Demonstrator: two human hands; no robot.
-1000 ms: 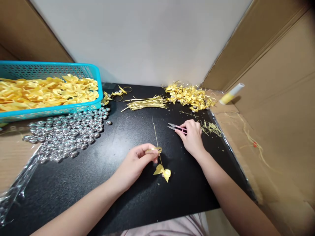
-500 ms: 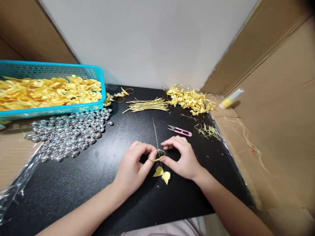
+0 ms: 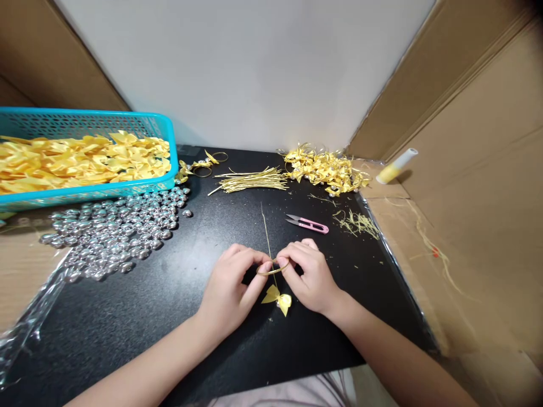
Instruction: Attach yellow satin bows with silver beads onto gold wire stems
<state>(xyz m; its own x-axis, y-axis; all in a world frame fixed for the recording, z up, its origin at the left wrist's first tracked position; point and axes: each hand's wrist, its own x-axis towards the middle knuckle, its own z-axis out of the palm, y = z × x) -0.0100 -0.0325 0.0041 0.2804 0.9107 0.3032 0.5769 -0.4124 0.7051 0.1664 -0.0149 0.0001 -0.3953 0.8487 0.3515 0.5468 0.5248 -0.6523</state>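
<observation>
Between my two hands is a thin gold ring point(image 3: 271, 273), held just above the black table. Its left side is pinched by the thumb and fingertips of my left hand point(image 3: 233, 282). On its right side, my right hand point(image 3: 309, 274) closes thumb and forefinger. A thin gold cord point(image 3: 266, 229) runs from the table beyond the ring, behind or through it, down to a yellow ribbon bow point(image 3: 278, 299). The bow lies just below the ring and carries a small shiny bead. Whether the cord is tied to the ring I cannot tell.
A turquoise basket point(image 3: 173, 147) of yellow bows stands at the left, with silver beads point(image 3: 114, 232) before it. Gold cords point(image 3: 252, 179), a pile of finished-looking bows point(image 3: 324, 169), pink thread snips point(image 3: 311, 224) and cord scraps point(image 3: 360, 223) lie beyond my hands. Cardboard point(image 3: 466, 130) flanks the right.
My right hand's thumb and forefinger have come together on the ring's right side. Before, they were apart. My left hand keeps its pinch, and the bow stays put.
</observation>
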